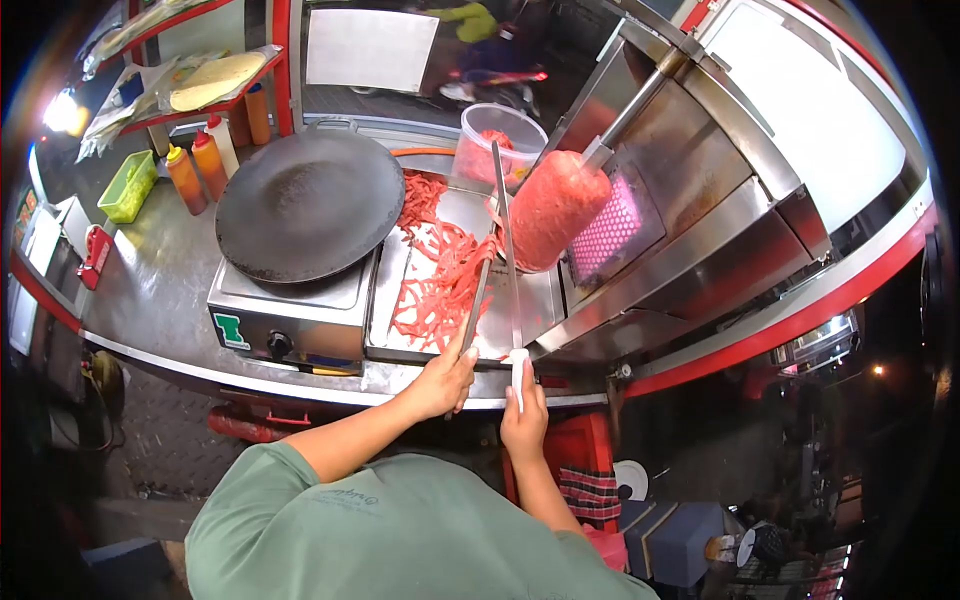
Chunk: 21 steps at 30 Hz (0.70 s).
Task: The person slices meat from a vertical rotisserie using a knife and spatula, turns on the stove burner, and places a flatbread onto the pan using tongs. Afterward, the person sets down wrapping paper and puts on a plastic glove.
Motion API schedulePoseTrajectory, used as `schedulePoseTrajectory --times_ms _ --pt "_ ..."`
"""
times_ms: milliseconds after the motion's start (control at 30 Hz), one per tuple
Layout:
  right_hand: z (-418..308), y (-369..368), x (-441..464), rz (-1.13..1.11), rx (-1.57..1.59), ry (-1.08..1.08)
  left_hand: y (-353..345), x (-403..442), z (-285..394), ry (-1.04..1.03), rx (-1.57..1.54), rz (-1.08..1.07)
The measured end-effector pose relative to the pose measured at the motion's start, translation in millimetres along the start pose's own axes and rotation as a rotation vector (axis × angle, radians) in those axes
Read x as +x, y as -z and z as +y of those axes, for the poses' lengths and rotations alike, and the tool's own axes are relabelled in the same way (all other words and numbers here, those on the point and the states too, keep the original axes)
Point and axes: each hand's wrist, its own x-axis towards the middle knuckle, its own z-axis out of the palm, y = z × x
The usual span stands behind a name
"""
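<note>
One knife (511,272) occupies the right hand (525,420) — one metal utensil (478,304), the left (444,383).

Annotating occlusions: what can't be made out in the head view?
All head view:
Long narrow grey metal tool: grip end hidden by the left hand.
Long steel knife with white handle: handle partly covered by the right hand.
Thick rounded stack of red meat: far side hidden by its own bulk.
Person in yellow-green top: blurred, cut off by top edge.
Dark lettering on sage-green shirt: too small to read.
</note>
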Motion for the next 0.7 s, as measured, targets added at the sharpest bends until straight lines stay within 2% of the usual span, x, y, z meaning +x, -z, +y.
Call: schedulePoseTrajectory --times_ms 200,267,333,400,467,533,567,667,700 --pt "13 25 -99 -0.05 -0.021 -0.046 17 12 4 0.163 -0.496 -0.09" --pt "10 27 -95 -0.071 -0.014 -0.046 16 7 15 0.176 -0.629 -0.035" --pt "-7 21 -49 -0.077 0.053 -0.031 31 18 -3 0.208 -0.746 -0.175" --pt "-21 19 -18 -0.158 0.22 -0.19 31 21 2 0.195 -0.811 -0.219" --pt "-28 19 -11 -0.254 0.508 -0.458 33 15 5 0.215 -0.833 -0.2" --pt "-26 27 -42 -0.292 0.733 -0.495 36 4 -1 0.244 -0.782 -0.157" --pt "-9 26 -67 -0.328 0.735 -0.463 38 -5 -3 0.251 -0.771 -0.138" --pt "14 20 -107 -0.233 0.586 -0.454 41 -35 -1 0.225 -0.503 -0.048" --pt "18 14 -92 -0.162 0.483 -0.254 43 -46 -2 0.208 -0.435 -0.084"
